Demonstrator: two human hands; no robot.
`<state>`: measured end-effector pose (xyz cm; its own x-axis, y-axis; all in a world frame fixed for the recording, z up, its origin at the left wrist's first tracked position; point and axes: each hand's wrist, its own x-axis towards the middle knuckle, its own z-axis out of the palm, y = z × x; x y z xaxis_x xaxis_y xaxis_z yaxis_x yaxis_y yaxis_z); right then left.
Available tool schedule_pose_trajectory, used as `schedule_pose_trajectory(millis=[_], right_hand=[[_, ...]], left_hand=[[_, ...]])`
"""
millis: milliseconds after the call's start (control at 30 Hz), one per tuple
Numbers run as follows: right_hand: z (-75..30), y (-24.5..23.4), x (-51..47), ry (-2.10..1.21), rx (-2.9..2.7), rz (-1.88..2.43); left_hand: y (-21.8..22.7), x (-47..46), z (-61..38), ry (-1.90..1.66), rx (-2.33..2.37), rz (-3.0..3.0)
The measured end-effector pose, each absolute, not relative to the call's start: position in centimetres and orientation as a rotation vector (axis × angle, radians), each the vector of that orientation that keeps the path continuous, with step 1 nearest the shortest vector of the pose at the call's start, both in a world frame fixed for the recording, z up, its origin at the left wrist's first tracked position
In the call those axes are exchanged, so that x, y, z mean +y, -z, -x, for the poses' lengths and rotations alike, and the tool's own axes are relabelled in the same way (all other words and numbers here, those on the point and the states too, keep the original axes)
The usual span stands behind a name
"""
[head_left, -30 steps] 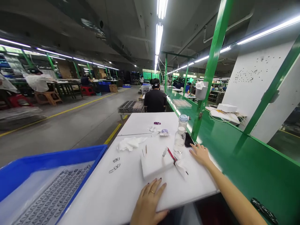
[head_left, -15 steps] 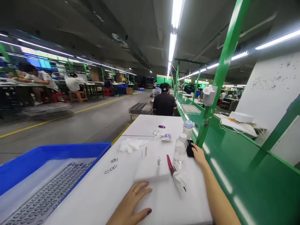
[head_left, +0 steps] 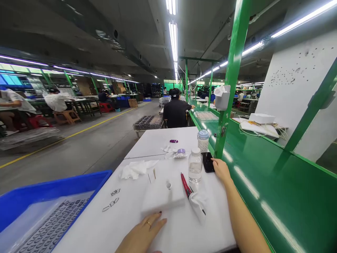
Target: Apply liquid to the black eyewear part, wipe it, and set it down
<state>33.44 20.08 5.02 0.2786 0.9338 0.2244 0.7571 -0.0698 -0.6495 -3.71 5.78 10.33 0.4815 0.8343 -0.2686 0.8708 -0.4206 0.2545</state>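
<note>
My left hand (head_left: 142, 232) lies low on the white table with its fingers stretched out. Its fingertips are at the near edge of a white foam-like block (head_left: 160, 202). A small clear knob-like piece (head_left: 169, 185) and several thin sticks (head_left: 154, 174) stand up on or behind the block. My right hand (head_left: 222, 170) is at the right edge of a black smartphone (head_left: 207, 163), fingers bent against it; its thumb is hidden. Left of the phone stands a clear bottle of liquid (head_left: 195, 167). A red pen-like tool (head_left: 185, 184) lies beside a crumpled tissue (head_left: 198, 201).
At left is a blue bin (head_left: 86, 179) with rows of dark ring-shaped parts. Small black outline pieces (head_left: 114, 201) and tissue (head_left: 137, 169) lie on the table. A lidded cup (head_left: 203, 140) stands near a green post (head_left: 228, 88). A co-worker (head_left: 175, 109) sits ahead.
The view has swung right. My right hand has shifted toward the phone's right edge, so more of the phone shows. My left hand stays beside the block, its thumb now mostly out of frame.
</note>
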Motion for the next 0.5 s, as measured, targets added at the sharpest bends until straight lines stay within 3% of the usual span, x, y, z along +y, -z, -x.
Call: schedule_pose_trajectory(millis=[300, 500], right_hand=[[-33.8, -6.3, 18.8, -0.284, -1.392, 1.8], [-34.1, -7.2, 21.0, -0.28, -1.272, 1.808]], left_hand=[[-10.9, 6.1, 1.9, 0.381, 1.482, -2.376], [-7.0, 7.4, 0.4, 0.316, 1.378, -2.658]])
